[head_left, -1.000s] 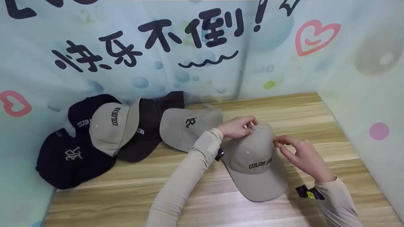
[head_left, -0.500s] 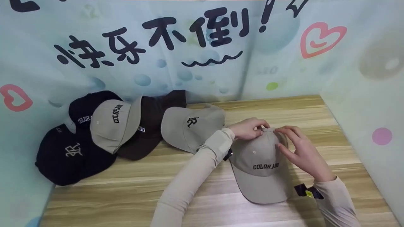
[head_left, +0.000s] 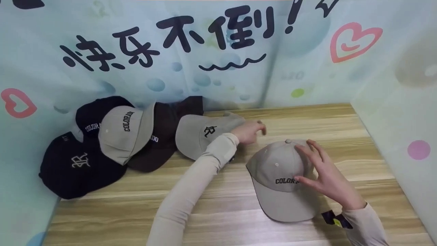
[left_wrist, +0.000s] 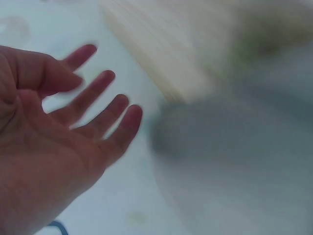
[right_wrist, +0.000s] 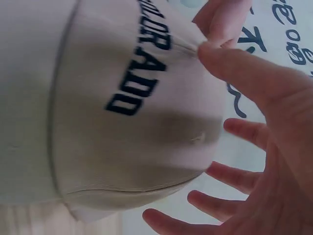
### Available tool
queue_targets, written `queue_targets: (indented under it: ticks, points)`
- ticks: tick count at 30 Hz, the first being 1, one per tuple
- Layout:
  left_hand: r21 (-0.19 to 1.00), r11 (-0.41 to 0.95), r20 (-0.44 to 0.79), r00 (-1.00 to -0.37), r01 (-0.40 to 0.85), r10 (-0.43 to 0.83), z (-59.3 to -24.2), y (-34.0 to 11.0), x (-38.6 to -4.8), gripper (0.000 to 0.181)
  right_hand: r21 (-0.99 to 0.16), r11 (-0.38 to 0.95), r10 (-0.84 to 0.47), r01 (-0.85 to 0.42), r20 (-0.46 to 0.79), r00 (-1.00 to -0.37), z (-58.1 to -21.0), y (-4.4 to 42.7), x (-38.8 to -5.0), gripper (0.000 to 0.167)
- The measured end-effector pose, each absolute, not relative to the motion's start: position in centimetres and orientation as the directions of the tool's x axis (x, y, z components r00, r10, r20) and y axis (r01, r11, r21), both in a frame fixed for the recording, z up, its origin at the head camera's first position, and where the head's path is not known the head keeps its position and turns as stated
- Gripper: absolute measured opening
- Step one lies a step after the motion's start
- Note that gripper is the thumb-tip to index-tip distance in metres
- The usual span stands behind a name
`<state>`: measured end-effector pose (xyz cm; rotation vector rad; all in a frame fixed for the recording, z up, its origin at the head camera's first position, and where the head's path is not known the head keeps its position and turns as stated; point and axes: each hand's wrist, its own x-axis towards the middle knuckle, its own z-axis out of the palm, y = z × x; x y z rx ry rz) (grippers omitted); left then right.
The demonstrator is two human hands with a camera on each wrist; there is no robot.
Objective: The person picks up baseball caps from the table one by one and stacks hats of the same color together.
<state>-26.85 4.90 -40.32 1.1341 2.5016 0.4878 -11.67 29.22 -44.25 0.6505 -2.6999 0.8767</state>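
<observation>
Head view: one pale cap, upright on the wooden table, brim to the wearer, standing apart from the other headwear; right hand at its side, fingers spread wide about the crown; left hand off it, fingers loosely bent and holding nothing, near the grey cap marked R. At the left, lying close together: brown cap, beige COLORADO cap, two navy caps. Progress, by judgement: the pale cap looks stood up and shaped, with the right hand's release outstanding; whether the grouped pieces have been handled cannot be told. Left wrist view: fingers apart, relaxed; adjacent grey form too blurred to identify. Right wrist view: pale cap's lettered front; thumb seemingly touching the crown, other fingers fanned, their contact uncertain.
</observation>
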Motion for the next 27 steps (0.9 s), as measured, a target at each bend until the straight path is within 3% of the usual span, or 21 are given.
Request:
queue_targets:
  ticks: [6,10,13,19,27]
  points:
    - [0.082,0.731,-0.308,-0.680,0.677,0.665,-40.5,2.6,-27.5,0.029,-0.478,0.727,-0.378,-0.493,0.321,-0.869,-44.6,28.8,-11.9,0.085]
    - [-0.042,0.723,-0.341,-0.690,0.689,0.638,-40.6,2.4,-27.6,0.032,-0.449,0.747,-0.380,-0.490,0.316,-0.869,-44.5,28.7,-12.5,0.083]
    - [-0.037,0.711,-0.350,-0.676,0.702,0.649,-40.2,2.6,-27.5,0.030,-0.441,0.763,-0.369,-0.472,0.303,-0.879,-44.4,28.8,-13.0,0.083]
    - [0.089,0.715,-0.353,-0.649,0.693,0.674,-37.6,1.9,-27.4,0.012,-0.451,0.770,-0.353,-0.450,0.287,-0.891,-44.3,29.2,-14.1,0.082]
    - [0.141,0.739,-0.348,-0.666,0.659,0.660,-33.2,0.2,-26.9,0.022,-0.487,0.760,-0.346,-0.431,0.259,-0.902,-44.4,29.4,-15.2,0.082]
